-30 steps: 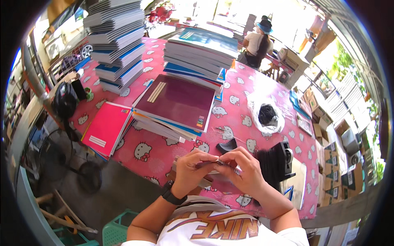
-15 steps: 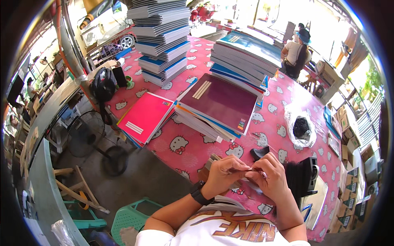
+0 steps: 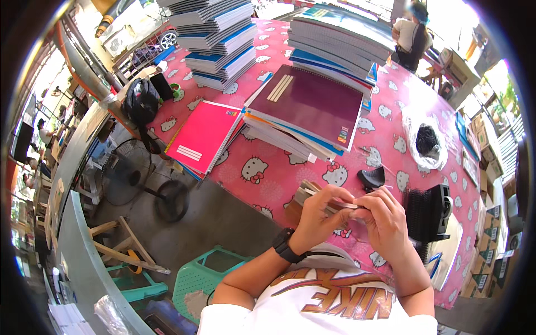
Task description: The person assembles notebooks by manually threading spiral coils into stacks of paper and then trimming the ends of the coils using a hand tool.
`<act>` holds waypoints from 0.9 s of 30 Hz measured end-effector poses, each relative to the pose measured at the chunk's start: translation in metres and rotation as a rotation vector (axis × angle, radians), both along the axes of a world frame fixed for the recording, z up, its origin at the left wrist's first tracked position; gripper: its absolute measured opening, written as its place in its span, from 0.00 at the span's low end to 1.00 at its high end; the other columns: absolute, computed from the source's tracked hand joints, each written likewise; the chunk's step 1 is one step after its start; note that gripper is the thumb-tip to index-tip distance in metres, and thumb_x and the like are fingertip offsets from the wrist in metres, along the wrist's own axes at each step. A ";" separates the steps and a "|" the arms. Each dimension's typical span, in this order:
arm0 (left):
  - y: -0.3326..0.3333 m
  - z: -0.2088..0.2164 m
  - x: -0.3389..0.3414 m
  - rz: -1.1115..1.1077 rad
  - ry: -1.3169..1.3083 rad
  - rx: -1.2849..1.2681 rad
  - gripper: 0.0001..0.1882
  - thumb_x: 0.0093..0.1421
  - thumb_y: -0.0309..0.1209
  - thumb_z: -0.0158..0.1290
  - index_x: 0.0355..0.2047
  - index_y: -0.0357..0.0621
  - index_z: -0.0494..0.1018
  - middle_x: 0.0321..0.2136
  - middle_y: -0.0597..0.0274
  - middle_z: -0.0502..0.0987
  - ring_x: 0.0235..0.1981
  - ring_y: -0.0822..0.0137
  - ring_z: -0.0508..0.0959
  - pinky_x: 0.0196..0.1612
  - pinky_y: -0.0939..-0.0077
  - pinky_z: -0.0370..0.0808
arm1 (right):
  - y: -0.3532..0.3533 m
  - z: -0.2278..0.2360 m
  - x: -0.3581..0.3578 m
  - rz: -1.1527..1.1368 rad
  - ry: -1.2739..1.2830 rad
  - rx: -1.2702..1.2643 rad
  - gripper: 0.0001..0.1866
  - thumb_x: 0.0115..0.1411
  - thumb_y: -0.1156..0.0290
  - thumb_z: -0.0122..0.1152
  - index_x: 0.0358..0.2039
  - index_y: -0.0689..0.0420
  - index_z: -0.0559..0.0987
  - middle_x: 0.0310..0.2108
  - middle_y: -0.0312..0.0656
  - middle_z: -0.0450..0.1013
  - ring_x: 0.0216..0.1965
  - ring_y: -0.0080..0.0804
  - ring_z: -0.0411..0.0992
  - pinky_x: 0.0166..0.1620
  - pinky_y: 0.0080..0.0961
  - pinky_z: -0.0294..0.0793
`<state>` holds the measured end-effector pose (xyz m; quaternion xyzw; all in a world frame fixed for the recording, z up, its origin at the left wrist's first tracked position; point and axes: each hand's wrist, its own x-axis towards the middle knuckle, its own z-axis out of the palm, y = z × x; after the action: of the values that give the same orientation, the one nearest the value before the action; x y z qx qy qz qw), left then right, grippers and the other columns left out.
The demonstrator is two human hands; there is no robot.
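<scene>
Close to my chest, at the near edge of the table, both hands are closed in a pinch. My left hand (image 3: 319, 218), with a black watch on its wrist, and my right hand (image 3: 385, 219) meet fingertip to fingertip on a small thin strip (image 3: 348, 205). Fingers cover most of it, so its kind does not show. Just beyond my left hand lies a brown block with pale strips (image 3: 304, 194), partly hidden. A black curved object (image 3: 371, 177) rests past my right hand. To the right are black comb-like bristles (image 3: 414, 209) beside a black device (image 3: 440, 212).
A pink patterned tablecloth (image 3: 254, 192) covers the table. Farther off stand a pink notebook (image 3: 205, 134), a maroon notebook (image 3: 307, 106) on a pile, and a tall notebook stack (image 3: 215, 50). A plastic bag (image 3: 427, 142) lies right; a green stool (image 3: 195, 279) and fan (image 3: 125, 176) stand left.
The view has tilted downward, so the table and its stacks sit higher in the picture. My hands stay together at the strip, of which slightly more now shows between the fingers.
</scene>
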<state>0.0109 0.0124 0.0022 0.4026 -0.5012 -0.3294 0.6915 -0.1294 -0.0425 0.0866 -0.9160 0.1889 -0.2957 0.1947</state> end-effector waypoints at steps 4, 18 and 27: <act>0.005 -0.005 0.002 0.122 -0.281 0.031 0.09 0.53 0.23 0.56 0.35 0.41 0.72 0.27 0.56 0.74 0.28 0.65 0.76 0.32 0.77 0.72 | -0.003 -0.004 -0.001 0.038 0.146 0.021 0.18 0.52 0.71 0.60 0.42 0.64 0.71 0.37 0.50 0.70 0.39 0.48 0.68 0.41 0.38 0.69; 0.087 0.062 0.328 1.601 0.180 -0.228 0.29 0.67 0.44 0.33 0.47 0.22 0.62 0.48 0.37 0.67 0.45 0.51 0.72 0.49 0.58 0.70 | -0.063 -0.039 -0.092 -0.469 -0.192 0.187 0.10 0.57 0.69 0.58 0.36 0.61 0.75 0.28 0.40 0.71 0.29 0.26 0.70 0.34 0.21 0.68; -0.053 0.079 0.369 1.038 -1.650 0.311 0.20 0.61 0.43 0.45 0.21 0.44 0.76 0.23 0.56 0.77 0.26 0.54 0.75 0.34 0.58 0.65 | -0.060 -0.050 -0.079 -0.396 -0.128 0.347 0.09 0.48 0.78 0.61 0.33 0.61 0.76 0.30 0.45 0.73 0.32 0.37 0.72 0.38 0.29 0.70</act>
<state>0.3794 -0.0409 0.0807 0.7624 -0.5386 0.3369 0.1231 -0.2086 -0.1025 0.0368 -0.7937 0.3994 -0.3484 0.2986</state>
